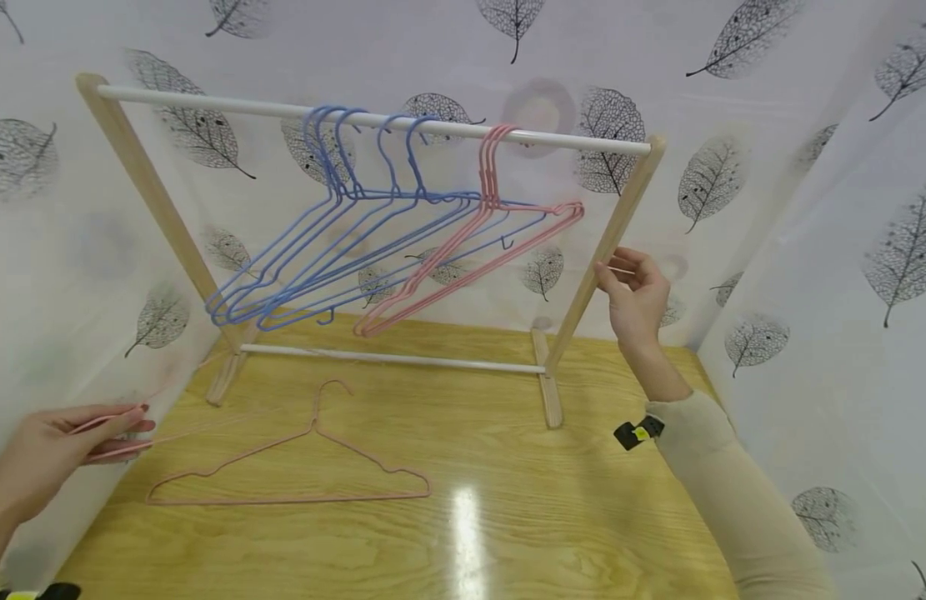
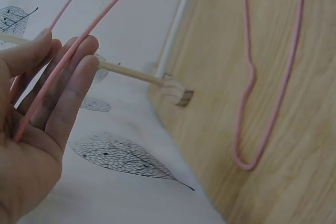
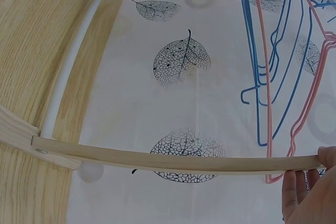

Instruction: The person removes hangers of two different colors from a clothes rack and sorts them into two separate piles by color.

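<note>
In the head view, 1 held pink hanger (image 1: 123,451) is pinched by the thumb and fingers of the left hand (image 1: 53,454), to the left of 1 loose pink hanger (image 1: 290,501). The latter is laid flat on the wooden table (image 1: 568,517), its hook directed toward the rack. The right upright (image 1: 620,218) of the rack is gripped partway up by the right hand (image 1: 637,300). Blue hangers (image 1: 417,197) and closely grouped pink hangers (image 1: 490,200) are hung from the white top rail (image 1: 207,102), the pink group being placed to the right of the blue. In the left wrist view, the held wire is seen laid across the palm and fingers, with the thumb brought against the index finger; part of the loose hanger is shown on the table. In the right wrist view, the upright is clasped between thumb and fingers at the right edge, where the hand is partly cut off. Hung hangers are shown above it.
</note>
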Demonstrator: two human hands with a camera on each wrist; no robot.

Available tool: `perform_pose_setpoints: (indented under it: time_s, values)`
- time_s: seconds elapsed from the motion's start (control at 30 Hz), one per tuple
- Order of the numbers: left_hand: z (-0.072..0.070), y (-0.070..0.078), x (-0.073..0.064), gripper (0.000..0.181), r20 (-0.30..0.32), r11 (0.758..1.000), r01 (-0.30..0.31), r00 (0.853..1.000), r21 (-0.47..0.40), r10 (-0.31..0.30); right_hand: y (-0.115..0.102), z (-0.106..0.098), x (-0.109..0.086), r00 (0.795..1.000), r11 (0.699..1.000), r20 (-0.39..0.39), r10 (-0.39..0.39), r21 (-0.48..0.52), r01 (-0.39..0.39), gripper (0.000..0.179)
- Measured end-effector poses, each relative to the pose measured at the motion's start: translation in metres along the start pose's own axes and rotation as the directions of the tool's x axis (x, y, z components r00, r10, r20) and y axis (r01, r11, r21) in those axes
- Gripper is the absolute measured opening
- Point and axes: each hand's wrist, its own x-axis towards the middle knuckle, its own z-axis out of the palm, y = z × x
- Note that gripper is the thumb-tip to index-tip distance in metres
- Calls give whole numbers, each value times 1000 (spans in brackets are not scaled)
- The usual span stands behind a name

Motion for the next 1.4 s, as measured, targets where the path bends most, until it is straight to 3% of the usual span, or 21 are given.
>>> perform_pose_setpoints:
  time_s: [0.13,0.33,0.53,0.67,0.77,0.93,1.13,1.2,1.4]
  values:
    - [3,-8,-1,43,116,998,34,993,-59,-27,0,0,0,1000,1000,3,2,2,-2,20]
    - [8,-16,1,44,214,990,110,968,89,-127,-1,1,-1,1000,1000,0,2,3,-2,20]
    - [16,-28,6,47,334,976,193,918,100,-215,-1,1,-1,1000,1000,-5,3,1,-3,20]
    - [22,-37,9,46,403,967,253,884,15,-238,-1,1,-1,1000,1000,-2,1,-2,-1,20]
    - [26,-42,13,45,438,956,295,861,-15,-259,-2,1,-2,1000,1000,-2,3,1,-3,20]
    - [29,-47,19,38,447,928,373,830,1,-334,-2,1,-2,1000,1000,-6,9,5,-9,20]
    - [26,-54,28,36,474,916,401,805,10,-357,-3,1,-1,1000,1000,-6,-4,-7,4,20]
    - [25,-56,31,33,463,913,406,804,34,-374,-3,1,-1,1000,1000,-6,-2,-7,2,20]
    - [22,-59,36,28,417,940,303,842,158,-342,-2,1,-2,1000,1000,-8,3,3,-3,20]
